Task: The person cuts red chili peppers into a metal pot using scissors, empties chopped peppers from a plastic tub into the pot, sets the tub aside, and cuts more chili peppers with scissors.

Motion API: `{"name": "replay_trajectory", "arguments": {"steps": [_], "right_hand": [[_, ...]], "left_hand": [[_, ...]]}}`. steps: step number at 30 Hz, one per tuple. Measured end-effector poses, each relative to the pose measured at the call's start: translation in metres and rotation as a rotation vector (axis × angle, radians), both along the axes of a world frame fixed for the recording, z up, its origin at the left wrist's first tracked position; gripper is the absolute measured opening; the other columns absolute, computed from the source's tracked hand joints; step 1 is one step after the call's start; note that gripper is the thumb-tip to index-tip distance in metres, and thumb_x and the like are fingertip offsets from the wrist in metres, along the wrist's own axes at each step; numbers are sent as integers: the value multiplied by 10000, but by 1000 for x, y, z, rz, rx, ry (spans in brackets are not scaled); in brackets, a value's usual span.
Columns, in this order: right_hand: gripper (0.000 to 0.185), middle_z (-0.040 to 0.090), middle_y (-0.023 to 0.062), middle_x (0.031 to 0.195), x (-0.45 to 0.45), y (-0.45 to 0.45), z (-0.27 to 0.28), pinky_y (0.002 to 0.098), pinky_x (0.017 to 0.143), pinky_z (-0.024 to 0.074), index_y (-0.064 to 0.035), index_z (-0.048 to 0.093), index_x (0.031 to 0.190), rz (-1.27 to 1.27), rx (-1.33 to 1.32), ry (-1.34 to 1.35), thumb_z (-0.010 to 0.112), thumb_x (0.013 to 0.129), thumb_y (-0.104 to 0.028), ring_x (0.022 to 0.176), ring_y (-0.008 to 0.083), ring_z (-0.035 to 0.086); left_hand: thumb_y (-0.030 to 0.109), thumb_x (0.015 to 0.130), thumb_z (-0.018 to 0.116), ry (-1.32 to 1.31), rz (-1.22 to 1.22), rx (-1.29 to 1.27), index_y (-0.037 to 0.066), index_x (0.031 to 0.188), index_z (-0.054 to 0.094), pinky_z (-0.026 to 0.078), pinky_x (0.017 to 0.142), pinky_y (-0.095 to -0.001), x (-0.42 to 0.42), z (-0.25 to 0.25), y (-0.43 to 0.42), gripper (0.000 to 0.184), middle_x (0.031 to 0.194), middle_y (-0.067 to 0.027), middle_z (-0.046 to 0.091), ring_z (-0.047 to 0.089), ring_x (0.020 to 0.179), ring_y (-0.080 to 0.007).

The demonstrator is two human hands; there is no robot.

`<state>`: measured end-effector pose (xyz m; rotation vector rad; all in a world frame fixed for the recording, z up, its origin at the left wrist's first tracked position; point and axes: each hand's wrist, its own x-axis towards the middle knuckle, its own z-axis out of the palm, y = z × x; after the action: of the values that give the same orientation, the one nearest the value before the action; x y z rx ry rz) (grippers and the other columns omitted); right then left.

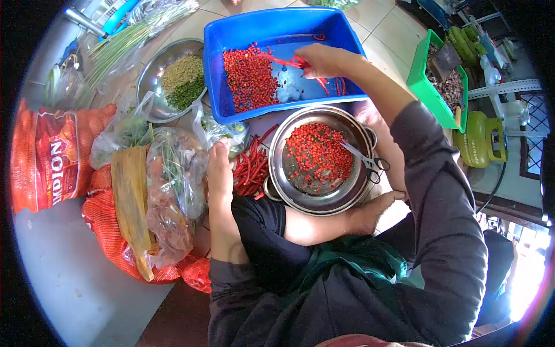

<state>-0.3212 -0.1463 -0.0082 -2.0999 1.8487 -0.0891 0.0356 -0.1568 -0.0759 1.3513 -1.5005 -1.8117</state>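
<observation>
Over the right part of a blue tub [254,28], my right hand [325,61] is closed around several long red chilies [283,61]. Cut red chili pieces [251,78] cover the tub's left side. My left hand [220,168] is beside plastic bags, left of a pile of whole red chilies [251,168]; its fingers point up, and whether it holds anything does not show. A steel pot [281,191] of chopped red chili stands near my legs. Scissors [367,159] with black handles lie across its right rim.
At the left are a steel bowl [151,63] of chopped greens, red mesh sacks [95,139], plastic bags and a long dry leaf [132,196]. A green crate [417,75] and a green gas cylinder [477,139] stand at the right.
</observation>
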Motion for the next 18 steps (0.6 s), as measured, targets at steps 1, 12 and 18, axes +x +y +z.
{"name": "replay_trajectory", "arguments": {"steps": [1,12,18], "right_hand": [[240,604,170,794,17,5,21,436,697,453,-9,528,916,26,-43,-93,629,724,-112,796,355,598],[315,571,143,935,195,52,17,441,721,483,-45,546,990,339,97,-249,655,728,-181,855,336,604],[260,623,169,892,38,20,-22,439,735,498,-48,608,922,-220,-306,170,564,823,-285,802,343,625]], "left_hand": [[520,933,296,46,40,36,35,1300,405,308,994,-430,0,0,0,618,1320,-170,431,386,1244,-263],[679,869,141,298,108,319,16,1344,335,107,1078,-468,18,13,-7,839,1374,-171,375,277,1321,-283],[627,899,181,205,48,233,25,1336,355,123,1078,-467,12,10,-5,764,1381,-170,370,296,1313,-275]]}}
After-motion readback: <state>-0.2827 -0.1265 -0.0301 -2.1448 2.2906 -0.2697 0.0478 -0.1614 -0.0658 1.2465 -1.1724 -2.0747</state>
